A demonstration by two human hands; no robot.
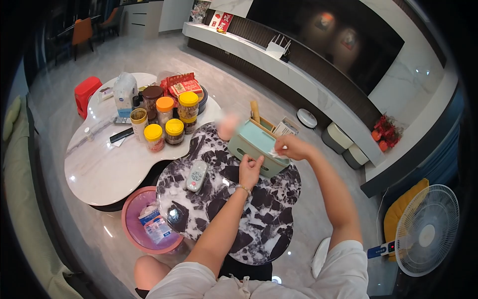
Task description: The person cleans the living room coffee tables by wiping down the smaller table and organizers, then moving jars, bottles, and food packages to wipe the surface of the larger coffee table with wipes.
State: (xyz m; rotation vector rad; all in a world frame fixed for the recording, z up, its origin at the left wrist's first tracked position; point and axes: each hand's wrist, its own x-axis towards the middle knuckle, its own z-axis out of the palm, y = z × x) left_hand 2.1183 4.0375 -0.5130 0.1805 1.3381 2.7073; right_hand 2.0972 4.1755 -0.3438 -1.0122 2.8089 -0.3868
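Observation:
A pale green box (254, 143) with a light lid stands at the back of the black-and-white marbled table (251, 239). My left hand (250, 170) is at the box's near side, its fingers bent against the wall. Over the right end of the box, my right hand (293, 147) pinches a piece of white tissue or cloth (274, 153). A grey-white remote (196, 175) lies on the marbled table, left of my left hand. Behind the lid are a wooden-edged compartment (267, 124) and a brown roll-like object (255, 110).
A white table (99, 164) at the left holds yellow-lidded jars (154, 132), a white bag (125, 92) and red packets (184, 87). A pink bin (132, 224) stands below. At the right is a white fan (426, 235).

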